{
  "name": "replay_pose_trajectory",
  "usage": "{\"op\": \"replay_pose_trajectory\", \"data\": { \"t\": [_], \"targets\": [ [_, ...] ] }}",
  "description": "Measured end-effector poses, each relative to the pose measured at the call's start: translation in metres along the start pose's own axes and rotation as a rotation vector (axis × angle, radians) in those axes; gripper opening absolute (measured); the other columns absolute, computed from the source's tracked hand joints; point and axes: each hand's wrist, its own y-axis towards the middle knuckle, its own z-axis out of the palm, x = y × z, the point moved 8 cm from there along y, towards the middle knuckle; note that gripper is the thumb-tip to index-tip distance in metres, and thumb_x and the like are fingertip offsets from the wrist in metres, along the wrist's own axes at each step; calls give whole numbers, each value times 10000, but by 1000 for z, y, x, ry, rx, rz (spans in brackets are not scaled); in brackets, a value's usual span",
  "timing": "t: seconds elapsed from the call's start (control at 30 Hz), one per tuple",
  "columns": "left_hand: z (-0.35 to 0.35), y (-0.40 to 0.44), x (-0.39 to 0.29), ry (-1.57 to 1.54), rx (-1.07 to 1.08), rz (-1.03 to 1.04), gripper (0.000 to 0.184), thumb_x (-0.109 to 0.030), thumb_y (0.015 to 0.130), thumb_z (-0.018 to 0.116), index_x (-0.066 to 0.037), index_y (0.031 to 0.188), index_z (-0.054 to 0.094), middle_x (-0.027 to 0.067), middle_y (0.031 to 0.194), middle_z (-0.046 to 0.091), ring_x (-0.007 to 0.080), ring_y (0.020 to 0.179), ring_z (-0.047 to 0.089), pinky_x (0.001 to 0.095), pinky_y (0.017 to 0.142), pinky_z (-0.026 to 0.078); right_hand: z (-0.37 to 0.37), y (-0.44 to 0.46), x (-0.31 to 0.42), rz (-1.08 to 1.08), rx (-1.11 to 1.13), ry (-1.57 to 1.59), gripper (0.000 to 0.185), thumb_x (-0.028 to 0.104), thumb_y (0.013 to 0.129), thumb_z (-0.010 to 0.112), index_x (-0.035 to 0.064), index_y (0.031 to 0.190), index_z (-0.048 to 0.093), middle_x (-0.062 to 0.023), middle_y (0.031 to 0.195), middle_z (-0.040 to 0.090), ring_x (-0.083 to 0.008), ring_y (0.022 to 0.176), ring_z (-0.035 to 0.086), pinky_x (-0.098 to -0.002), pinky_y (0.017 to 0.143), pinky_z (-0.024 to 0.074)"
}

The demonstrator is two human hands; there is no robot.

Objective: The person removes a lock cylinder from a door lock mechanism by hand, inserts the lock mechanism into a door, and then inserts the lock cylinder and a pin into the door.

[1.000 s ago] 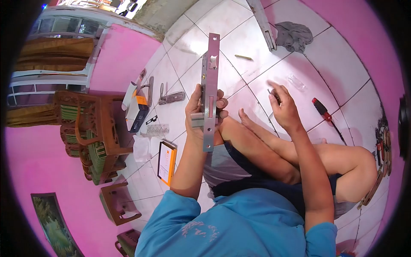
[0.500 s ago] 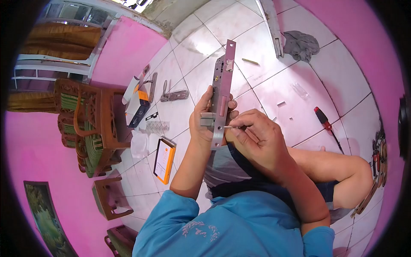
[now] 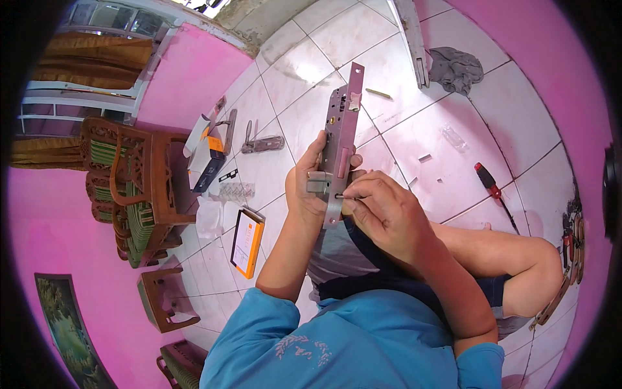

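A metal mortise lock (image 3: 343,139) with a long faceplate is held up in front of my body, slightly tilted. My left hand (image 3: 310,178) is wrapped round its lower body, near the protruding bolt. Between the thumb and fingers of my right hand (image 3: 383,211) is a thin metal screw (image 3: 341,196), its end at the small hole in the lower faceplate. The screw is mostly hidden by my fingertips. On the floor beyond lie a door handle with its plate (image 3: 263,144), a black strike plate (image 3: 228,176) and an orange and white box (image 3: 248,243).
A red and black screwdriver (image 3: 487,180) lies on the tiles at the right. A grey cloth (image 3: 456,70) is beside the door edge (image 3: 420,65). An open dark box (image 3: 208,165) and wooden chairs (image 3: 146,188) stand at the left. Small pieces lie near a clear wrapper (image 3: 455,138).
My right hand has come from the right over to the lock, and the screw has reached the faceplate hole. The lock has tilted and shifted slightly right with my left hand.
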Motion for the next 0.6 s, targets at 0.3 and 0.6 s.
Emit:
{"op": "replay_pose_trajectory", "data": {
  "t": [0.3, 0.6],
  "targets": [
    [-1, 0, -3, 211, -126, 76, 484, -439, 1027, 486, 25, 1066, 617, 125, 844, 584, 231, 764, 610, 348, 560, 567, -1, -2, 14, -111, 20, -208, 171, 120, 917, 668, 79, 1056, 578, -109, 1028, 651, -365, 925, 657, -512, 893, 516],
    [9, 0, -4, 5, 72, 58, 390, -352, 1011, 568, 28, 1084, 619, 189, 889, 668, 324, 826, 688, 488, 700, 635, -6, 0, 13, -77, -13, -102, 180, 122, 913, 678, 80, 1062, 587, -116, 1038, 669, -356, 956, 667, -488, 858, 540]
  ]
}}
